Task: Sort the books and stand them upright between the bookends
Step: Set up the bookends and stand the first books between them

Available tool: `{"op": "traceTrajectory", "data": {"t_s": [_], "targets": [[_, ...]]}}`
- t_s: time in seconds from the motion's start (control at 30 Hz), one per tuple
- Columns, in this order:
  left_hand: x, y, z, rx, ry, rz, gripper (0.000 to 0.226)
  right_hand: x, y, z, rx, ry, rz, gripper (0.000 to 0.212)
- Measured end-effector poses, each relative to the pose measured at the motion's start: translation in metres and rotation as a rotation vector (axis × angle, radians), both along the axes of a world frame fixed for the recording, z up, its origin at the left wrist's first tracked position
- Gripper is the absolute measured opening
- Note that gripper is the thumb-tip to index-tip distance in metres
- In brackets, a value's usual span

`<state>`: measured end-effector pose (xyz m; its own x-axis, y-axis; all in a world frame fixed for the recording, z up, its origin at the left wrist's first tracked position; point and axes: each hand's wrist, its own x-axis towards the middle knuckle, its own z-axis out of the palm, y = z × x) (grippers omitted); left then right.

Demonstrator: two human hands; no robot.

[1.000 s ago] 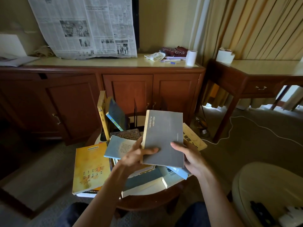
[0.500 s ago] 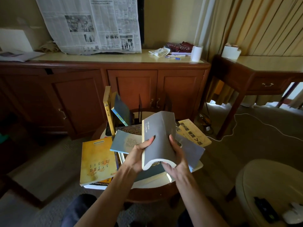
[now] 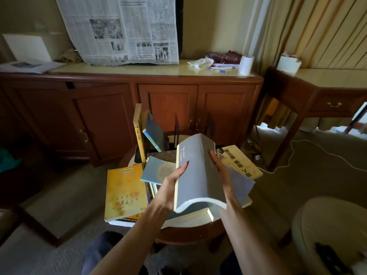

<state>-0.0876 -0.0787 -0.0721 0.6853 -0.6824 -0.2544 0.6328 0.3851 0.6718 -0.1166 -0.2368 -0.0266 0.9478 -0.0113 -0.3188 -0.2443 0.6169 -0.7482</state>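
Note:
A thick grey paperback is held above a small round table, bent so its lower page edge curves. My left hand grips its spine side, thumb on the cover. My right hand holds its right side, fingers over the cover. Loose books lie under it: a yellow one at left, a pale blue one, a cream one with dark lettering at right. Behind, a yellow book and a blue-grey book stand leaning beside thin black bookends.
A long wooden sideboard stands behind the table with a newspaper draped above it. A wooden side table is at right, a white cable runs over the carpet, and a pale armchair sits at lower right.
The grey book went from flat and face-up to turned on edge and bent between both hands. My right hand moved onto its right cover. The view has come closer.

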Motion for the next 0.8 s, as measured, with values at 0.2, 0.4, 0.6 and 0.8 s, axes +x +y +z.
{"op": "traceTrajectory", "data": {"t_s": [0.2,0.4,0.6,0.8], "targets": [[0.025,0.035,0.015,0.170,-0.216,-0.167,0.077,0.001,-0.018,0.017,-0.112,-0.015,0.082,0.036],[0.021,0.017,0.022,0.117,-0.108,-0.108,0.082,0.001,-0.003,0.021,-0.161,-0.028,0.103,0.028],[0.029,0.038,0.028,0.225,-0.181,0.002,0.050,0.017,-0.006,0.022,-0.338,-0.001,0.183,0.038],[0.051,0.060,0.045,0.267,-0.346,0.246,0.020,0.023,-0.007,0.018,-0.543,-0.065,0.350,0.028]]}}
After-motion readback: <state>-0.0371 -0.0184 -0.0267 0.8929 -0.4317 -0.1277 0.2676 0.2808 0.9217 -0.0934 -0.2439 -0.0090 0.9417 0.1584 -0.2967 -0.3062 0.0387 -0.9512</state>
